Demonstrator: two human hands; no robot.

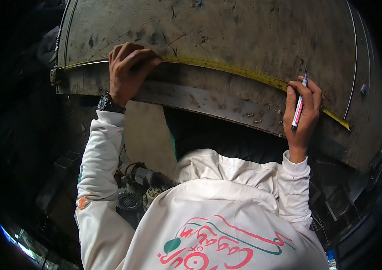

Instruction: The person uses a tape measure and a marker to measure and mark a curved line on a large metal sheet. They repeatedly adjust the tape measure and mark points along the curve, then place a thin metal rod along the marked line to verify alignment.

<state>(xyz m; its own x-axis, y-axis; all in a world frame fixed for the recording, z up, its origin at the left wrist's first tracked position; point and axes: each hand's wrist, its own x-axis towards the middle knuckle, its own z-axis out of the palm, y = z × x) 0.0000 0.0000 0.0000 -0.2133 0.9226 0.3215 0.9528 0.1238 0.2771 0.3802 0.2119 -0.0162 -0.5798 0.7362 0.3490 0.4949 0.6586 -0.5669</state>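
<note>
Both hands are at the long yellow tape measure [227,67], which lies across the near part of the worn table [254,31], from its left edge toward the right side. On the left, the left hand [130,67] has its fingers bent and close together, and they touch the tape; I cannot tell if they pinch it or only press it. To the right, the right hand [305,103] holds a white marker [300,103] with its thin tip pointing away from the person, and its thumb and finger also touch the tape. The free tape end comes out beyond this hand. Along the near edge of the table goes a grey strip [209,101]. One black watch [110,104] is on the left wrist. Below the table, at left, stands a grey motor [130,198].
</note>
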